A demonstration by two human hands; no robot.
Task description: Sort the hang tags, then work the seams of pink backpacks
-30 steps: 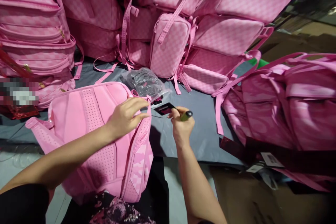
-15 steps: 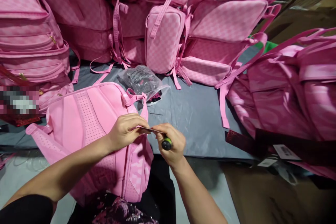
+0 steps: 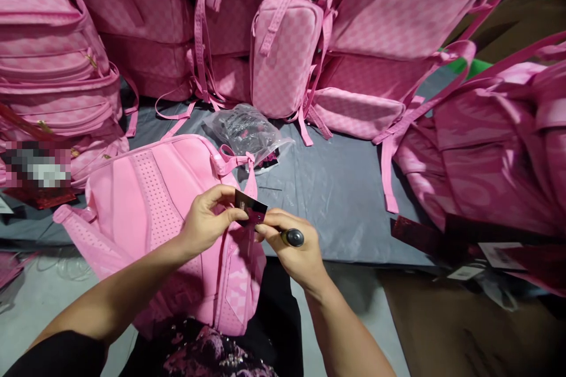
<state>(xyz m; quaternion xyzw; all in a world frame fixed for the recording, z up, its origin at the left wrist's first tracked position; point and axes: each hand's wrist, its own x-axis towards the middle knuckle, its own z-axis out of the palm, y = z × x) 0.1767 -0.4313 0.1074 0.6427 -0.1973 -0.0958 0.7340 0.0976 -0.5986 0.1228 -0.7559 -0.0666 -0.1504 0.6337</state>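
Note:
My left hand [image 3: 210, 219] pinches a small black hang tag [image 3: 251, 206] by its left side, thumb in front. In the closed fist of my right hand [image 3: 296, 250] is a tool with a rounded black handle [image 3: 293, 238]; its working end is hidden. The fingertips of that hand touch the tag's lower right edge. Behind and below both hands, a pink backpack [image 3: 119, 191] leans against the table edge, its padded back and a dotted strap showing. A pink loop [image 3: 251, 174] on the backpack hangs just above the tag.
A clear plastic bag [image 3: 243, 129] with dark contents lies on the grey table cover [image 3: 340, 200]. Pink checkered backpacks [image 3: 398, 17] are stacked along the back. More pink bags [image 3: 477, 147] with dark tags stand on the right, and another stack [image 3: 53, 70] on the left.
The tag has turned from edge-on to show its flat dark face. The tool's handle has tilted, its end now pointing more to the right. The view has shifted slightly.

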